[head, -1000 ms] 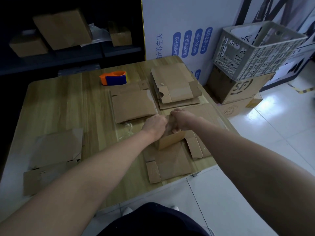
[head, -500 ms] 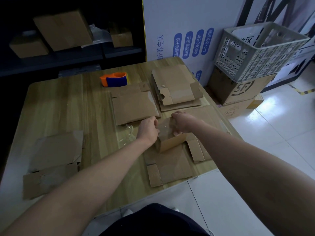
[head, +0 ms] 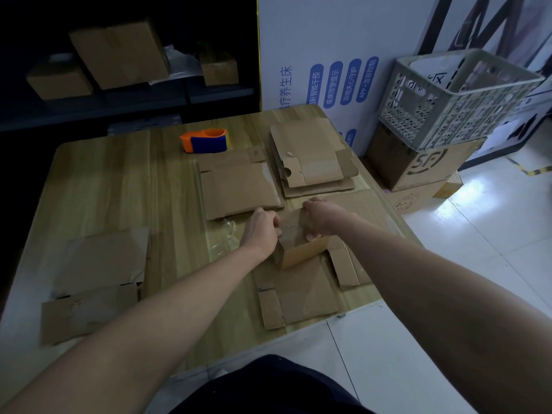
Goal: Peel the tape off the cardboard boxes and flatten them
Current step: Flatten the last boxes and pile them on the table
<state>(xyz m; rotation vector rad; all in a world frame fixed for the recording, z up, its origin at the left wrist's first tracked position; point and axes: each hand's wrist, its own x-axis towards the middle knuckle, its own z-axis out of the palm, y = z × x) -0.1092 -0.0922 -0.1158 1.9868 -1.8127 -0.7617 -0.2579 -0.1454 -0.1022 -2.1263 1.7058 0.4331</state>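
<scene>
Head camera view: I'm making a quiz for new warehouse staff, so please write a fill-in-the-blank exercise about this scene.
1. The left hand and the right hand grip a small box made of ____.
2. The tape dispenser on the table is orange and ____.
3. The grey crate stands on a marked box with the letters ____.
Missing words: cardboard; blue; SF.

Both forearms bare, stretched forward, converging mid-frame. Left grip (head: 263,231): knuckles up, fingers curled in, pinching the left edge of the cardboard box (head: 301,253). Right grip (head: 321,221): fingers curled down over its top right edge. Grips close together, not touching.
</scene>
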